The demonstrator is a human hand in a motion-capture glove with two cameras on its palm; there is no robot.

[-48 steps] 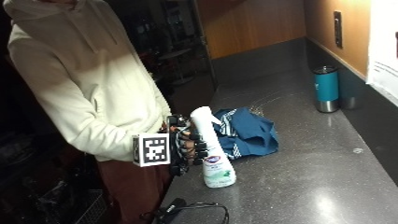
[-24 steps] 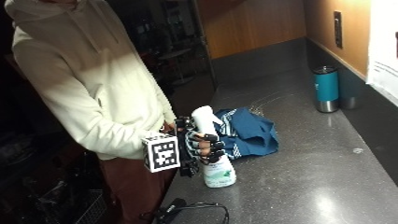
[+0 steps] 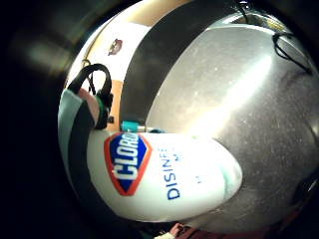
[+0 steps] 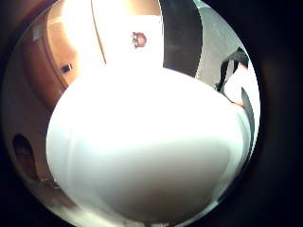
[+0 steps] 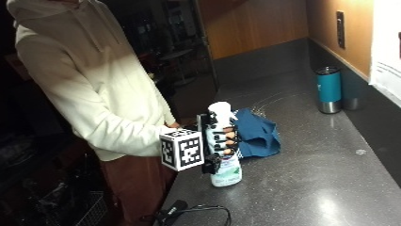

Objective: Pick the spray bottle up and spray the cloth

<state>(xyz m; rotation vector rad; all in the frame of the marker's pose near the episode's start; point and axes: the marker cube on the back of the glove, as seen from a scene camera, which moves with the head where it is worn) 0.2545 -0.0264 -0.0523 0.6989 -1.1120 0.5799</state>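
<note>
One hand gripping spray bottle, blue cloth behind, teal tumbler well apart

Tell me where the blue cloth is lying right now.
In the outside view, the blue cloth lies crumpled on the dark countertop, just behind the spray bottle that the gloved right hand grips, well short of the teal tumbler by the wall.

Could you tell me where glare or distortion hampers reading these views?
Thumb side palm view: the spray bottle is blown out white, no label readable. Little finger side palm view: the counter shows a bright streak and bends. Outside view: left side dark, cloth legible.
</note>
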